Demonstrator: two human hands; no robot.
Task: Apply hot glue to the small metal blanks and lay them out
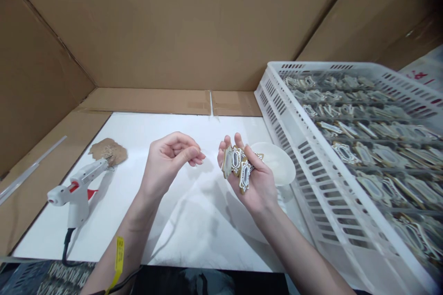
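Note:
My right hand is palm up over the white sheet, fingers curled round several small gold-and-white ornate frame pieces stacked on edge. My left hand hovers just left of them, thumb and fingertips pinched together; whether anything is between them is too small to make out. The two hands are a few centimetres apart.
A white plastic crate full of the same frame pieces stands at the right. A small white bowl sits behind my right hand. A white glue gun on its stand and a brown glue-stained scrap lie at the left. Cardboard walls surround the sheet.

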